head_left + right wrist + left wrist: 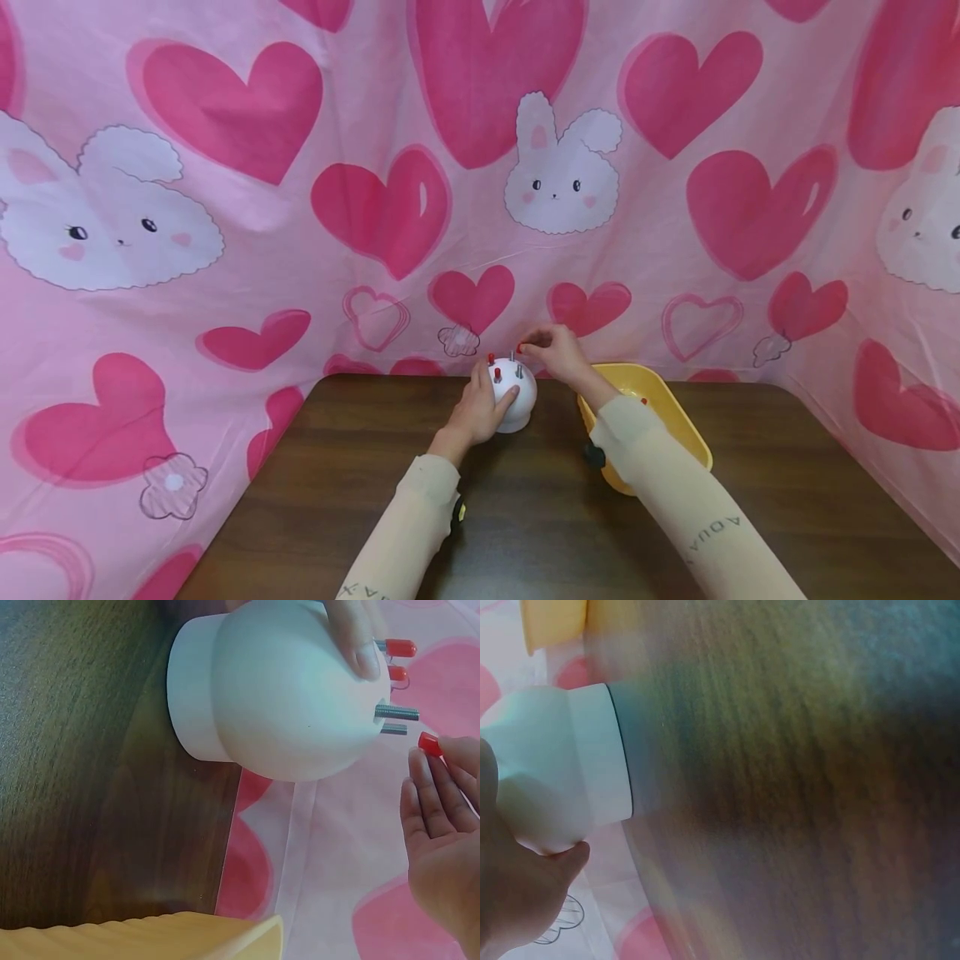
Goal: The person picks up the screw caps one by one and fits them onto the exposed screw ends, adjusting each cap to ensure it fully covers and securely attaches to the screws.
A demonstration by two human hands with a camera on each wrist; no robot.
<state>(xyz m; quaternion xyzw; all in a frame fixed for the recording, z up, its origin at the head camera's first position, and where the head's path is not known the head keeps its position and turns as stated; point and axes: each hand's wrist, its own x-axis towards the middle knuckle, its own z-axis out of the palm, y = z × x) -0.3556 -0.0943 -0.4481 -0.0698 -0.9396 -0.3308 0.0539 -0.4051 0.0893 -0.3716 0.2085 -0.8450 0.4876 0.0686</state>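
Above the table (337, 492), hands (476, 407) (560, 353) grip dome (292, 705), pinch cap (430, 744).

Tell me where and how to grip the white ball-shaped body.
Probably cup the white body round its smooth bulge from the left, where the left hand holds it: metal bolts and red caps jut from the top, and the yellow tray stands to the right.

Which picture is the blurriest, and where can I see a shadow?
Left wrist view: blurriest, the table looks smeary, bluish at upper right; right wrist view: clearer, ridges show on the bare screws; head view: soft dark shadow on the table between the sleeves.
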